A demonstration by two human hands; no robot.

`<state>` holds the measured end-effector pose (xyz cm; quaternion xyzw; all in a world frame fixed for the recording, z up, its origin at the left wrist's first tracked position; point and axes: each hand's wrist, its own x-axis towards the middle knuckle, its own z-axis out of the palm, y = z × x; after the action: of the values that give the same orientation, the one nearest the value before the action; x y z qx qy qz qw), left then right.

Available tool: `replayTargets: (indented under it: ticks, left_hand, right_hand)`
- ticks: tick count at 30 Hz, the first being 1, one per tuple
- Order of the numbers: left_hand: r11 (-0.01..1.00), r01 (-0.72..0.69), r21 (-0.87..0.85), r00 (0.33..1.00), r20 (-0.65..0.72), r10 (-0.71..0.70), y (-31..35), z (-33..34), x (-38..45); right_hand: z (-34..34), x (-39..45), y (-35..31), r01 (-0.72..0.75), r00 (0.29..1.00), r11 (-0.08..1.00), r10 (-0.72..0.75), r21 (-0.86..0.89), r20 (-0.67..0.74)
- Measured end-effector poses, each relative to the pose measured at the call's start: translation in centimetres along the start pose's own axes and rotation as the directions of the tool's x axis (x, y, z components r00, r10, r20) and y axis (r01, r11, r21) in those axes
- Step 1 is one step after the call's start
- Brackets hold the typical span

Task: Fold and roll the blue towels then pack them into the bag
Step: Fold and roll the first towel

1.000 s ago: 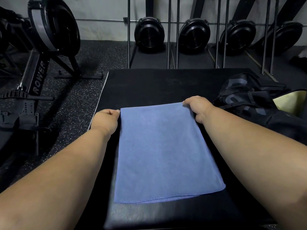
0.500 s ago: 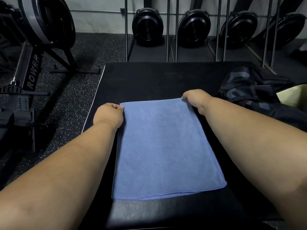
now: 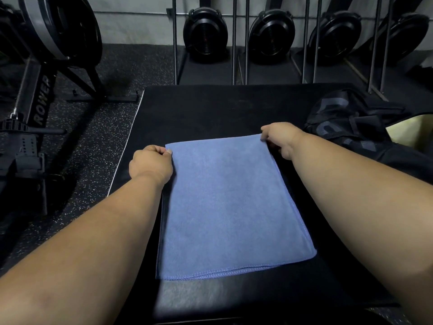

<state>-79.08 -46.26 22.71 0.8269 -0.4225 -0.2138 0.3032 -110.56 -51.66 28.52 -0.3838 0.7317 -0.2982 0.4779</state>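
Lying nearest to the person is the hemmed edge of the blue towel, where layers show one on top of another, so the towel is already folded. It is flat on the black mat, with its long side running away from the person. Since one second ago almost nothing has changed: the towel has the same shape and the same place on the mat, and only the view has shifted a little. I judge that the fold is being squared, and the rolling is not yet begun.

At the far end, the left hand pinches the far left corner with curled fingers, and the right hand grips the far right corner in the same way. Both hands are narrow and closed on cloth, not spread flat.

Counting now: one blue towel is in view, two hands, one mat. Just beside the right hand, to its right, lies one dark bag; I cannot see any towel inside it. Farther away, on the left, stands one rowing machine. Along the back wall four black flywheel housings stand in a row.
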Motion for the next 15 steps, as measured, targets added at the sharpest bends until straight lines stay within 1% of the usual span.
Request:
replayTargets:
  ticks: [3,6,9,12,15]
  left_hand:
    - [0.998,-0.039,0.040,0.999,-0.018,0.040,-0.3,0.1,-0.3]
    - [0.996,-0.064,0.062,0.998,-0.024,0.065,-0.6,0.4,-0.3]
    - [0.995,-0.074,0.074,0.997,-0.029,0.076,-0.9,0.6,-0.3]
    - [0.993,-0.087,0.075,0.995,-0.033,0.090,-1.0,0.7,-0.3]
    - [0.993,-0.092,0.070,0.995,-0.042,0.095,-1.0,0.7,-0.4]
  right_hand:
    - [-0.9,-0.6,-0.7,-0.043,0.990,0.996,0.032,0.081,0.134]
    - [-2.4,-0.6,-1.0,-0.147,0.969,0.982,0.119,0.118,0.219]
    - [-3.1,0.3,-0.4,-0.271,0.936,0.917,0.180,0.291,0.304]
    - [-3.1,0.3,-0.2,-0.270,0.948,0.862,0.159,0.429,0.277]
    - [-2.9,0.6,0.2,-0.270,0.953,0.849,0.166,0.454,0.254]
